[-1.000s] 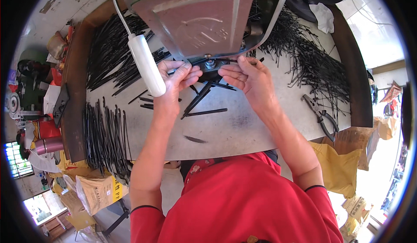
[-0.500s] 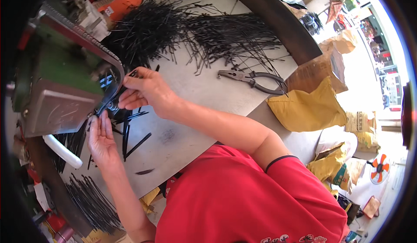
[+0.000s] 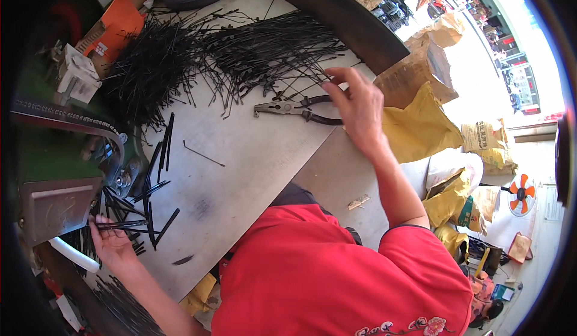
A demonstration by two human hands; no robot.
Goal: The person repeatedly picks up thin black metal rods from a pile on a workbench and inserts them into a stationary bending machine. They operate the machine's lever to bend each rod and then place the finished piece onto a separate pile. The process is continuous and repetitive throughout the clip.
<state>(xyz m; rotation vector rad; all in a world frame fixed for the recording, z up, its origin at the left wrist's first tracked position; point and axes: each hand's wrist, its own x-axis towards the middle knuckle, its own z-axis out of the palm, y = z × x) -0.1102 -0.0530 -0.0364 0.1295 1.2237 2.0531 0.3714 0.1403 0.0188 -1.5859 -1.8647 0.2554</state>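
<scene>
At the left, beside the machine, my left hand (image 3: 114, 249) is turned palm up, its thumb and fingers holding a short black strip (image 3: 127, 224). More short black strips (image 3: 157, 186) lie loose around the machine's foot. My right hand (image 3: 362, 110) is over the table's right edge, thumb and forefinger curled in a pinch at the end of a thin black rod (image 3: 308, 86) from the heap. Just below its fingertips lie pliers (image 3: 299, 109) with dark handles. One thin bent rod (image 3: 204, 154) rests alone mid-table.
A green machine (image 3: 63, 210) with a curved metal guide stands at the left. A big heap of black rods (image 3: 156, 65) covers the far table (image 3: 240, 174). An orange box (image 3: 117, 26) is behind it. Yellow sacks (image 3: 421, 128) and a fan (image 3: 522, 195) stand to the right.
My right hand has left the machine and swung right to the rod heap by the pliers. The left hand has dropped lower beside the machine. A single rod now lies on the table. The view has shifted.
</scene>
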